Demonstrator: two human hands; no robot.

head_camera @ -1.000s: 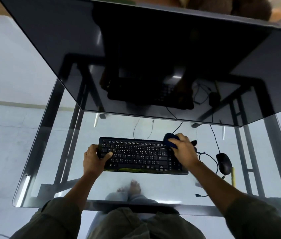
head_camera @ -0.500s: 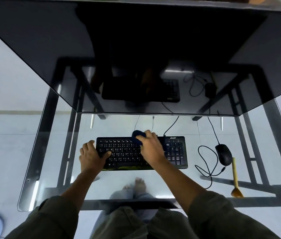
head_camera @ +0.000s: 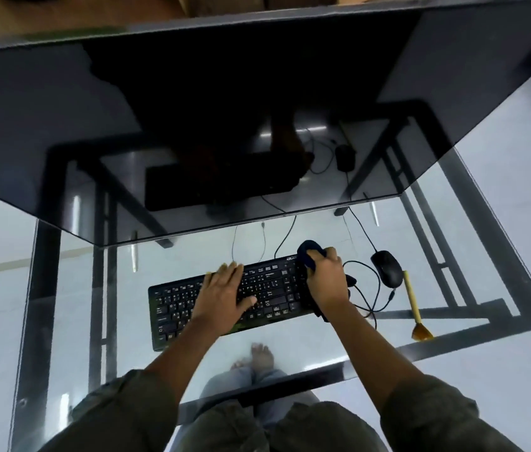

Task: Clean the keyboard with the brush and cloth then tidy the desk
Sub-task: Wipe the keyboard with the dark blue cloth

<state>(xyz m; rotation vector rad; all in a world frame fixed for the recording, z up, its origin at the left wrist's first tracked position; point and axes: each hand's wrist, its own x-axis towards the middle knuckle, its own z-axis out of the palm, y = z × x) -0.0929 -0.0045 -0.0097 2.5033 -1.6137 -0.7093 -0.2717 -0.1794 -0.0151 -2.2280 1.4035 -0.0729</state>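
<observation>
Black plastic keyboard (head_camera: 172, 305) on glass counter (head_camera: 71, 305), my left hand (head_camera: 225, 295) flat on keys, right hand (head_camera: 327, 282) gripping dark blue cloth (head_camera: 306, 252).

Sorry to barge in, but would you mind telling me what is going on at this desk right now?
A person is wiping a black keyboard on a glass desk. The right hand grips a dark blue cloth at the keyboard's right end, while the left hand lies flat on the middle keys, apparently steadying it. The brush lies on the desk to the right, beside the mouse, with no hand on it.
</observation>
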